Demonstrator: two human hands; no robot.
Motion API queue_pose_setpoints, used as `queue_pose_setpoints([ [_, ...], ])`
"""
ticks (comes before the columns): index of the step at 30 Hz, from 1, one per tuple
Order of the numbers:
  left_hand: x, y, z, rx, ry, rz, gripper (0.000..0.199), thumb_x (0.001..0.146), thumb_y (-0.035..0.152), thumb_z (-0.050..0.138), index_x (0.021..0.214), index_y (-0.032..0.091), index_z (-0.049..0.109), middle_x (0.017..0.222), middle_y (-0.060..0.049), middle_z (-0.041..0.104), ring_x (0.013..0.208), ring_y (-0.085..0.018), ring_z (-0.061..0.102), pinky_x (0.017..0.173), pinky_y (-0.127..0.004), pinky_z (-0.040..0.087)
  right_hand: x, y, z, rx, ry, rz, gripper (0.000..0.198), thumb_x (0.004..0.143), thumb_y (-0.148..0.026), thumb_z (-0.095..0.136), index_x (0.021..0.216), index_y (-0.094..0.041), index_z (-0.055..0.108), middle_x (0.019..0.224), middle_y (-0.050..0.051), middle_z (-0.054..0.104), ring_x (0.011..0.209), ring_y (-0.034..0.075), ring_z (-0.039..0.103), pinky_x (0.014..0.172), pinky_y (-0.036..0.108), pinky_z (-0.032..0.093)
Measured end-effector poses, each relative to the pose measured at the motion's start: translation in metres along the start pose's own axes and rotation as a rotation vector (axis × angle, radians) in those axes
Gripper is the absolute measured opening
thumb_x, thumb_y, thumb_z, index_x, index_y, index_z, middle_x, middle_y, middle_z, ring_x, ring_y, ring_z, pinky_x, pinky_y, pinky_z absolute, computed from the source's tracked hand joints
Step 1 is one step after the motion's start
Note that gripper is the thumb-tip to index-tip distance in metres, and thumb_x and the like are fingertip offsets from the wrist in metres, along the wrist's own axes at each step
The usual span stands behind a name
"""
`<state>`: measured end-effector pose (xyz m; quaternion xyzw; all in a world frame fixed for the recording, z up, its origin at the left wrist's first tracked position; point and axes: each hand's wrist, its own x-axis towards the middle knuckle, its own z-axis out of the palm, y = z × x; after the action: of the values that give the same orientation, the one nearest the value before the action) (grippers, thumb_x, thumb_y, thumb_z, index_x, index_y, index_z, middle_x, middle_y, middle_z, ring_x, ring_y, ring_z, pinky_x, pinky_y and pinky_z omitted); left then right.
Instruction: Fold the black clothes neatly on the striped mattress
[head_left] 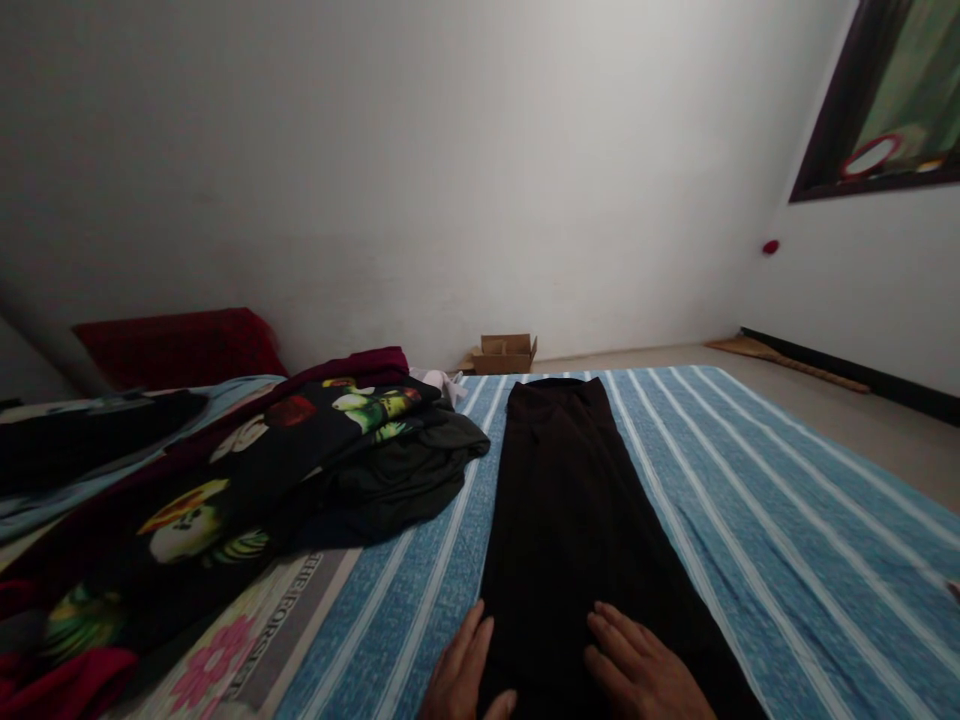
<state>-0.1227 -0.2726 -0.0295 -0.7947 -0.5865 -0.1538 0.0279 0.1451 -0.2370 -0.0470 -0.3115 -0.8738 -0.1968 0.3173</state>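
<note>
A pair of dark trousers (pixel 562 500) lies lengthwise on the blue striped bedsheet (pixel 720 450), its waistband toward the far edge and its lower part running out of the bottom of the view. My left hand (pixel 463 665) rests at the left edge of the trousers, fingers stretched out and thumb on the cloth. On the right part of the same cloth, my right hand (pixel 641 660) lies flat with its fingers extended. Neither hand grips anything.
To the left is a heap of clothes, including a black floral-print garment (pixel 277 450) and a dark green one (pixel 412 470). Beyond the bed stand a cardboard box (pixel 505 352) and the wall. A red cloth-like object (pixel 180 345) sits at the back left.
</note>
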Motion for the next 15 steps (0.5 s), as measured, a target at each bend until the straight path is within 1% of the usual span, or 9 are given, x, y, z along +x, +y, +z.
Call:
queue_pose_setpoints([
  [2,0.0,0.003,0.001,0.037,0.086,0.044,0.051,0.075,0.028,0.056,0.126,0.024,0.049,0.132,-0.005,0.05,0.117,-0.024,0.05,0.094,-0.034,0.047,0.0,-0.002,-0.006,-0.008,-0.014,0.034,0.02,0.089,-0.025,0.042,0.1,-0.022,0.06,0.105,0.004,0.065,0.101,0.02,0.058,0.079,0.027,0.046],
  [4,0.0,0.006,0.001,0.081,0.139,0.058,0.051,0.075,0.027,0.055,0.125,0.022,0.049,0.13,-0.007,0.052,0.115,-0.025,0.051,0.091,-0.038,0.049,0.002,-0.005,-0.013,-0.026,-0.043,0.049,0.021,0.088,-0.024,0.044,0.102,-0.022,0.06,0.107,0.004,0.065,0.102,0.02,0.058,0.079,0.027,0.047],
  [6,0.001,0.009,0.0,0.119,0.143,0.075,0.05,0.076,0.029,0.054,0.125,0.021,0.048,0.131,-0.008,0.051,0.116,-0.026,0.051,0.091,-0.041,0.049,0.005,-0.005,-0.02,-0.043,-0.086,0.029,0.022,0.087,-0.024,0.046,0.104,-0.022,0.059,0.109,0.004,0.064,0.103,0.02,0.057,0.079,0.026,0.047],
  [9,0.003,0.012,-0.004,0.173,0.132,0.126,0.048,0.077,0.03,0.053,0.124,0.021,0.048,0.131,-0.01,0.051,0.115,-0.027,0.052,0.09,-0.042,0.049,0.008,-0.005,-0.026,-0.069,-0.09,0.006,0.022,0.088,-0.025,0.046,0.106,-0.022,0.06,0.108,0.005,0.065,0.102,0.02,0.059,0.078,0.026,0.047],
  [12,0.005,0.014,-0.005,0.194,0.135,0.183,0.045,0.078,0.025,0.052,0.122,0.018,0.049,0.133,-0.012,0.048,0.118,-0.027,0.048,0.09,-0.041,0.049,0.008,-0.006,-0.027,-0.082,-0.087,0.0,0.022,0.089,-0.027,0.045,0.105,-0.023,0.06,0.107,0.004,0.065,0.098,0.02,0.06,0.076,0.026,0.048],
  [15,0.008,0.017,-0.006,0.175,0.137,0.24,0.043,0.079,0.019,0.048,0.122,0.02,0.049,0.137,-0.01,0.044,0.123,-0.026,0.043,0.091,-0.038,0.049,0.005,-0.007,-0.023,-0.077,-0.084,0.003,0.023,0.089,-0.028,0.045,0.106,-0.023,0.06,0.109,0.005,0.065,0.1,0.02,0.059,0.077,0.026,0.047],
])
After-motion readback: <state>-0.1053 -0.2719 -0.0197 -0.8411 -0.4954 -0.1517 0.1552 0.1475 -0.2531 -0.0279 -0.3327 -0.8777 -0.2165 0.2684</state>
